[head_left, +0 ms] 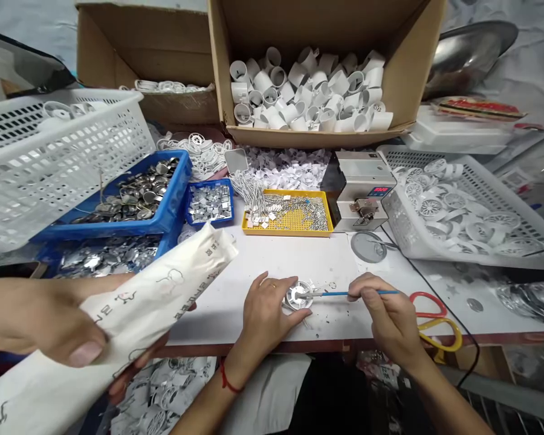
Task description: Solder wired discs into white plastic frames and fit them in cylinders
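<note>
My left hand [265, 311] grips a small white round plastic part [298, 295] against the table, thumb and index finger around its rim. Between the thumb and fingers of my right hand [387, 311] is a thin blue-handled brush [333, 293]; its tip rests on the middle of the round part. Small dark bits lie on the table around the part. Just right of my right hand are scissors [444, 331] with red and yellow handles. At the left, another person's hands [49, 320] hold a long white printed paper packet [163, 290] over the table.
Behind the work spot are a yellow tray [294, 232] of screws and a grey machine [363, 181] with a red display. A cardboard box [299, 138] holds white cups. Blue trays [185, 169] of metal parts stand left; a white basket [403, 232] of wheel-like parts stands right.
</note>
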A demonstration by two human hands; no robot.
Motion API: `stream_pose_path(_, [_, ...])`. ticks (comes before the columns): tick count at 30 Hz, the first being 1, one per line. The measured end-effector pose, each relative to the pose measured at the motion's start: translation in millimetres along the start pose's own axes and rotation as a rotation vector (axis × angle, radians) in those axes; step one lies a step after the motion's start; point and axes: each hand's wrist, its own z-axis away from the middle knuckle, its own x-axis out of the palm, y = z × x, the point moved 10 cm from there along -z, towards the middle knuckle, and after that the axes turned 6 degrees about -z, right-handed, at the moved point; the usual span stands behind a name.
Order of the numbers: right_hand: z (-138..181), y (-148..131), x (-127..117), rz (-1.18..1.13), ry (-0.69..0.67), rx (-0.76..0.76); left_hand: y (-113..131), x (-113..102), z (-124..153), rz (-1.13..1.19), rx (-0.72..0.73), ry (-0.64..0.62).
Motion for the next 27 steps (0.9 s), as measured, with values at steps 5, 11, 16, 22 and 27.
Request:
stream_pose_path(5, [-5,0,2,0.005,-0.01,0.022,-4,3,-2,0.005,-0.036,-0.052])
stream_pose_path(11, [-13,10,5,0.043,-0.054,0.088,-5,8,-4,0.035,-0.078,-0.167])
stream_pose_path(16, [-32,-8,22,0.114,-0.253,-0.011,-4,9,-7,0.06,-0.093,-0.253])
stream_pose_path(22, [-42,-46,54,0.326,-0.539,-0.272,-4,14,-11,0.027,-0.103,-0.277])
stream_pose_path(27, [-46,-39,56,0.462,-0.621,-0.24,2,18,-17,0.025,-0.074,-0.277])
